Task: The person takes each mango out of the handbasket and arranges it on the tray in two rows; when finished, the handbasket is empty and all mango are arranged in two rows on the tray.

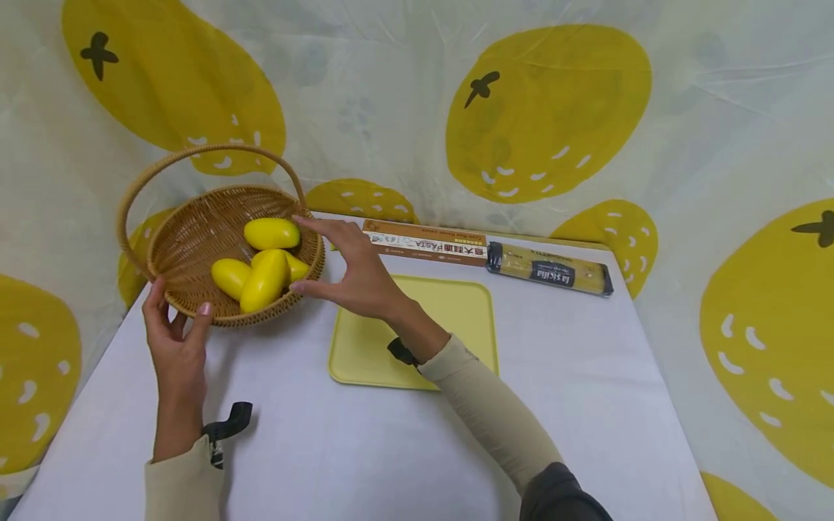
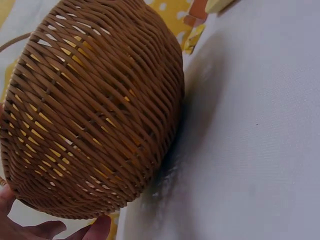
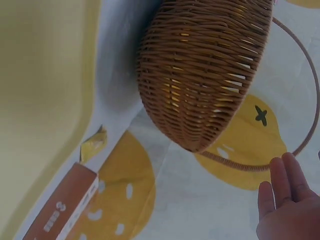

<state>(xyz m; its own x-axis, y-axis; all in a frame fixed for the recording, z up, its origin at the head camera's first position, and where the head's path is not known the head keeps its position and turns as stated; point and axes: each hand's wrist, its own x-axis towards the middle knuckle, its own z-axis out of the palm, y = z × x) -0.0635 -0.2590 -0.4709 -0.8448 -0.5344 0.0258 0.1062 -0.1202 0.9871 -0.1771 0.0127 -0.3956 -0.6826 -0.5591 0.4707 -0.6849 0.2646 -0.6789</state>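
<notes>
Far left, left hand (image 1: 174,347) pinches the near-left rim of a woven wicker basket (image 1: 195,231), bowl-shaped, with a tall hooped handle (image 1: 221,147). Inside, toward the right: four smooth, glossy yellow ovals (image 1: 263,281), clustered, some touching. Right hand (image 1: 365,278) at the basket's right side, thumb and fingers spread; cannot tell whether the tips touch the rim. Right of basket, partly under the right arm: pale yellow tray (image 1: 456,304), rectangular, rounded corners. Beyond it, far side: slim brown-and-white box (image 1: 423,242). Its right end meets a shiny plastic pasta packet (image 1: 547,269). White tabletop (image 1: 586,376) beneath.
</notes>
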